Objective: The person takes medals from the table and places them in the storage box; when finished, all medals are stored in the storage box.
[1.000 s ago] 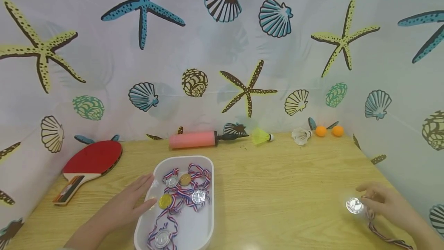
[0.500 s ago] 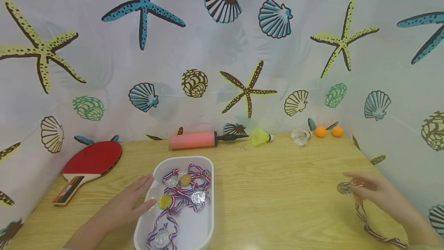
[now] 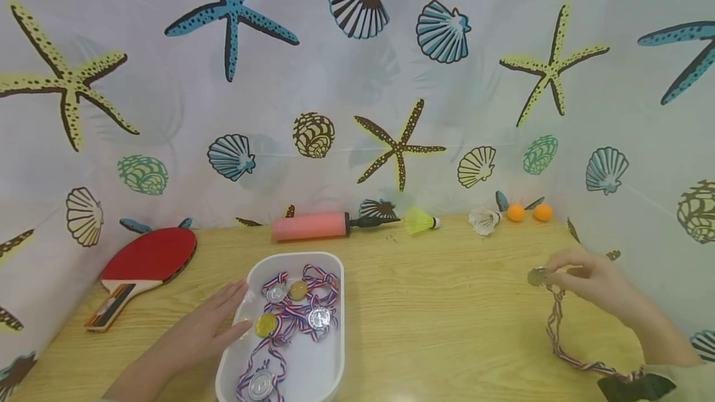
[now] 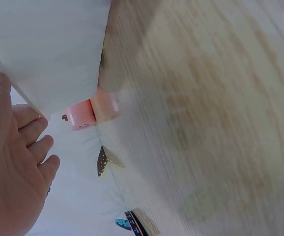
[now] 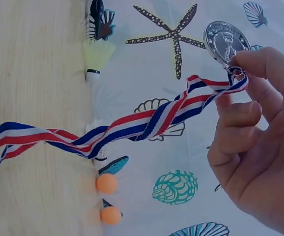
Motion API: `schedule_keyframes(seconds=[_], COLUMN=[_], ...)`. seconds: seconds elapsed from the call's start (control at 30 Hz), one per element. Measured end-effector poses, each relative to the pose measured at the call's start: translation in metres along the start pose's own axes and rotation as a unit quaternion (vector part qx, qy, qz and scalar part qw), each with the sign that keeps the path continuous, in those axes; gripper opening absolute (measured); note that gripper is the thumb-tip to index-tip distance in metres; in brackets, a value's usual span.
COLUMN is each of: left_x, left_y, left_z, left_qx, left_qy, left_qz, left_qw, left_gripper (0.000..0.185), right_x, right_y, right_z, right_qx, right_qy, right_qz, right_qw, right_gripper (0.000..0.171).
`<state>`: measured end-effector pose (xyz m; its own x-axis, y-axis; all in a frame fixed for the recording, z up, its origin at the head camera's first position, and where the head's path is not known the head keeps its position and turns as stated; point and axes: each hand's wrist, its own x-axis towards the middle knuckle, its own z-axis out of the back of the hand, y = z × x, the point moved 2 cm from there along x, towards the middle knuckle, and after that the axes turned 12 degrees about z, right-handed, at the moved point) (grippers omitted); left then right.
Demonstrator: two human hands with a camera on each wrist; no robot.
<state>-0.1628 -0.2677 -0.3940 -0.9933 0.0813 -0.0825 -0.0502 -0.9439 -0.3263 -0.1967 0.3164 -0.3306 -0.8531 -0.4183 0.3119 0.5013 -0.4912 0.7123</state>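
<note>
A silver medal (image 5: 226, 43) is pinched at its ribbon end between the thumb and fingers of my right hand (image 3: 598, 281), over the right side of the table. Its red, white and blue ribbon (image 3: 554, 327) hangs down, twisted, toward the tabletop. My left hand (image 3: 195, 330) rests with straight fingers against the left rim of a white tray (image 3: 342, 340). In the left wrist view, the fingertips (image 4: 47, 167) lie along the tray's outer side. Inside the tray are several medals with tangled ribbons, among them a gold medal (image 3: 266, 325) and a silver medal (image 3: 261, 383).
A red table tennis paddle (image 3: 151, 256) lies at the left. Along the back edge are a pink hand pump (image 3: 310, 226), a yellow shuttlecock (image 3: 419, 220), a white shuttlecock (image 3: 483, 221) and two orange balls (image 3: 516, 213). A patterned curtain (image 3: 335, 79) stands behind the wooden table (image 3: 447, 315).
My right hand has lifted the silver medal up and to the left, and more of its ribbon now hangs free. The left hand and tray have stayed in place.
</note>
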Motion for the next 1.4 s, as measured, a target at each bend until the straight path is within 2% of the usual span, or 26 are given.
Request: schedule_keyframes(seconds=[0.07, 0.2, 0.4, 0.6, 0.83, 1.1, 1.23, 1.4], left_x=[0.0, -0.001, -0.001, 0.0, 0.0, -0.001, -0.001, 0.0], left_y=[0.0, -0.001, 0.0, 0.002, 0.003, 0.001, 0.0, 0.001], left_z=[0.0, 0.0, 0.0, -0.001, -0.001, 0.0, 0.0, -0.001], left_qx=[-0.001, -0.001, 0.001, 0.005, 0.004, 0.004, 0.005, 0.004], left_qy=[0.0, -0.002, -0.008, -0.008, -0.008, -0.01, -0.014, -0.018], left_qz=[-0.001, -0.003, -0.013, -0.01, -0.011, -0.014, -0.018, -0.021], left_qw=[1.0, 1.0, 0.9999, 0.9999, 0.9999, 0.9998, 0.9997, 0.9996], left_gripper=[0.075, 0.075, 0.074, 0.075, 0.076, 0.076, 0.076, 0.075], right_x=[0.006, 0.02, 0.039, 0.06, 0.083, 0.102, 0.109, 0.118], right_y=[0.006, 0.021, 0.038, 0.055, 0.073, 0.087, 0.095, 0.105], right_z=[0.001, 0.003, 0.002, -0.006, -0.019, -0.036, -0.043, -0.051], right_qx=[0.001, 0.037, 0.091, 0.191, 0.19, 0.289, 0.298, 0.281], right_qy=[-0.003, -0.007, -0.016, -0.012, -0.024, -0.022, -0.014, -0.011], right_qz=[-0.007, -0.019, 0.01, 0.027, 0.023, 0.014, 0.016, 0.006], right_qw=[1.0, 0.999, 0.996, 0.981, 0.981, 0.957, 0.954, 0.96], right_gripper=[0.016, 0.023, 0.017, 0.012, 0.01, 0.011, 0.011, 0.012])
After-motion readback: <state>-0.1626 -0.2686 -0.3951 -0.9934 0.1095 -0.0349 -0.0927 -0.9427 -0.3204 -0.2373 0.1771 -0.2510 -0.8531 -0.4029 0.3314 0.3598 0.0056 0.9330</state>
